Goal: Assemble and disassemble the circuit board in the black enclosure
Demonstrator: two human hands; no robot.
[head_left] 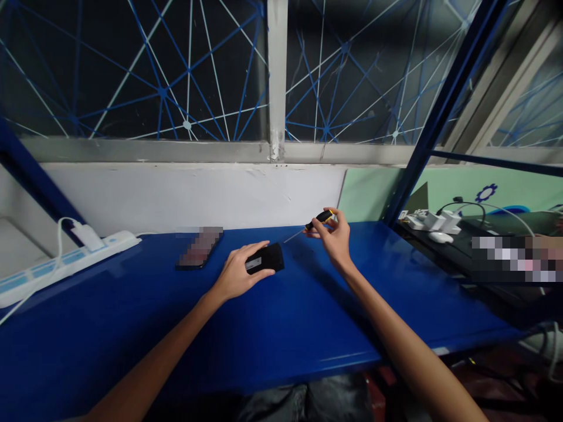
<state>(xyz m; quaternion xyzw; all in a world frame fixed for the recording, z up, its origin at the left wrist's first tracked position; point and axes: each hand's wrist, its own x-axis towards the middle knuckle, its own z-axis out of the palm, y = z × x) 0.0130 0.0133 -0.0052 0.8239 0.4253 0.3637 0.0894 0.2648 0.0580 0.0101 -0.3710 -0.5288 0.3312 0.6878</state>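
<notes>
My left hand (240, 272) grips a small black box-shaped device (270, 258) from its left side, thumb along the near edge and fingers along the far one. A pale label shows on the device's face; its exact kind I cannot make out. In my right hand (336, 237) is a screwdriver (320, 220) with a black and yellow handle. Its thin metal shaft points down and left, the tip close to the device's right end. Whether the tip touches the device I cannot tell.
A phone (200, 249) lies on the blue table (281, 334) left of my hands. At the far left sits a white power strip (105, 249) with a plugged-in charger (87, 236). White adapters (442, 220) and cables rest on a black surface at the right. A wall and windows stand behind.
</notes>
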